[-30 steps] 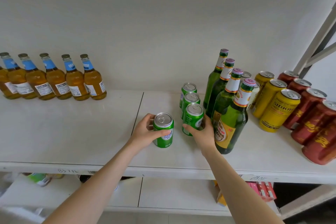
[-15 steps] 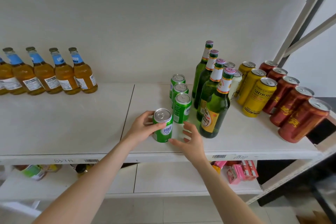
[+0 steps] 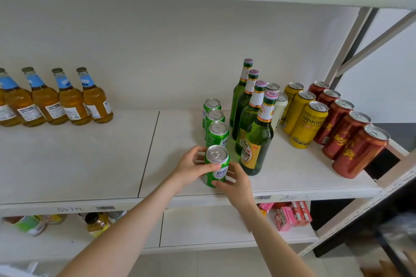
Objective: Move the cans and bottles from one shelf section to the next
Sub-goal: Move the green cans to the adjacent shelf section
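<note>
Left hand (image 3: 191,170) and right hand (image 3: 238,183) both curl around one sealed green can (image 3: 217,157), upright at the front of the shelf (image 3: 78,164), lower centre, just right of the board seam. Three like cans (image 3: 217,134) line up behind it. Green bottles (image 3: 256,141) half hide a pale can (image 3: 280,108). Yellow cans (image 3: 308,123) read "SIDKR", the rest unreadable; red cans (image 3: 358,153) stand rightmost. Amber-filled bottles (image 3: 96,101), upper left, run off-frame.

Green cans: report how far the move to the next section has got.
Done, perhaps: amber bottles stand in the left section. In hand: left hand and right hand grip the front green can, right of the seam. Left: three more green cans, the green bottles, yellow cans, red cans.
</note>
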The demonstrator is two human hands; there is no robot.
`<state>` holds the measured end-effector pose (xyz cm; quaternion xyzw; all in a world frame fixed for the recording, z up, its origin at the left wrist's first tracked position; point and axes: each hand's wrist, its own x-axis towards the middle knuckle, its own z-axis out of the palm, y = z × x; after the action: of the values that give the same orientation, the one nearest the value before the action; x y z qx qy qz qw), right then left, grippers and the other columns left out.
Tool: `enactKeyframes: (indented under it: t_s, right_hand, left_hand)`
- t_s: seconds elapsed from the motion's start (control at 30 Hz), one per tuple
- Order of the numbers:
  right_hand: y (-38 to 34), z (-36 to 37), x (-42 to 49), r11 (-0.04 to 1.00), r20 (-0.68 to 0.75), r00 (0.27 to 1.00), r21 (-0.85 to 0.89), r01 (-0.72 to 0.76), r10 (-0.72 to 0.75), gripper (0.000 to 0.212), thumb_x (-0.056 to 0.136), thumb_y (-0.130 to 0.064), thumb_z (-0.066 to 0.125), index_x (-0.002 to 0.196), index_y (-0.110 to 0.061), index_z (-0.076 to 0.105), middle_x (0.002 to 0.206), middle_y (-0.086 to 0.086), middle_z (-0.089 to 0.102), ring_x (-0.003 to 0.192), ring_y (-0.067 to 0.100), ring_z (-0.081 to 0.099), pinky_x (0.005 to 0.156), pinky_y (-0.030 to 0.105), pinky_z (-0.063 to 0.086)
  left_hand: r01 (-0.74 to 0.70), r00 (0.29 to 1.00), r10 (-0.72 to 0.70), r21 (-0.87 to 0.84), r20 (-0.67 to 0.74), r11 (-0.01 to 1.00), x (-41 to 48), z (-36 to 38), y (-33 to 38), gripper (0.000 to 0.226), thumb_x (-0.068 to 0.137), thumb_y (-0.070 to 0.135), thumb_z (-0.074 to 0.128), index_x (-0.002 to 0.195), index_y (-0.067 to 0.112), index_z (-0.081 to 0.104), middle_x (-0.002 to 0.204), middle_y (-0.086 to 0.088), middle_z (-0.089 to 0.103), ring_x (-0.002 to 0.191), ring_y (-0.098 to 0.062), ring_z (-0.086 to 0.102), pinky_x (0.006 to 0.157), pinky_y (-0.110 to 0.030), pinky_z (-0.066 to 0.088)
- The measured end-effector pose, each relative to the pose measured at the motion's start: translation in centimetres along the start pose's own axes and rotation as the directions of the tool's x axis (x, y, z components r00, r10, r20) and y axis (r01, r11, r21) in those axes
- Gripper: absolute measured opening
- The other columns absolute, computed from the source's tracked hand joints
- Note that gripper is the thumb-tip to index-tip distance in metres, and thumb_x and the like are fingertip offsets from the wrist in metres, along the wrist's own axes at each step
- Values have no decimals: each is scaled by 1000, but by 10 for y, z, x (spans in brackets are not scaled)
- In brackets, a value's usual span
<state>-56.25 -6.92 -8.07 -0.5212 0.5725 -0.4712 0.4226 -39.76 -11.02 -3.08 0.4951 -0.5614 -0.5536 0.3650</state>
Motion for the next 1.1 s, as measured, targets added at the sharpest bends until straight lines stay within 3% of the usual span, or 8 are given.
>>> enactKeyframes:
  t_s: [0.17,0.47,0.6,0.93,1.1]
  right_hand:
    - [2,-3,9,1000,-40,999,20,-8,8,54,75,-3,81,121,-15,55,111,-6,67,106,9,63,80,19,54]
    - [3,-1,26,999,-87,996,40,-12,15,57,73,-2,81,120,-20,55,110,-8,66,102,3,63,75,9,51]
    - [5,-1,32,1000,-84,996,20,-14,16,59,72,-3,82,122,-18,55,109,-7,66,99,-1,62,73,6,49]
    - [5,-3,33,1000,-70,997,1,-16,16,60,72,-2,83,124,-12,55,112,-1,67,103,8,64,78,11,51]
    - [2,-4,32,999,-59,998,-18,-36,35,63,73,-5,82,128,-12,53,115,-1,67,105,10,64,79,12,52]
  left_hand:
    - [66,998,-66,-53,8,996,15,7,0,56,67,24,90,112,14,58,115,-5,69,105,-19,68,92,-42,56]
    - [87,996,-89,-89,-11,992,35,8,-5,76,45,45,92,108,17,59,109,-8,71,100,-20,70,88,-39,58]
    - [90,996,-90,-73,-1,993,39,5,-6,75,45,46,92,106,18,60,109,-9,71,101,-20,70,88,-41,58]
    - [76,997,-76,-53,13,996,40,4,-8,70,48,46,92,103,19,60,107,-6,71,98,-17,71,77,-30,59]
    - [64,998,-64,31,-12,997,37,5,-4,70,48,53,89,103,22,60,106,-3,72,100,-16,69,83,-31,58]
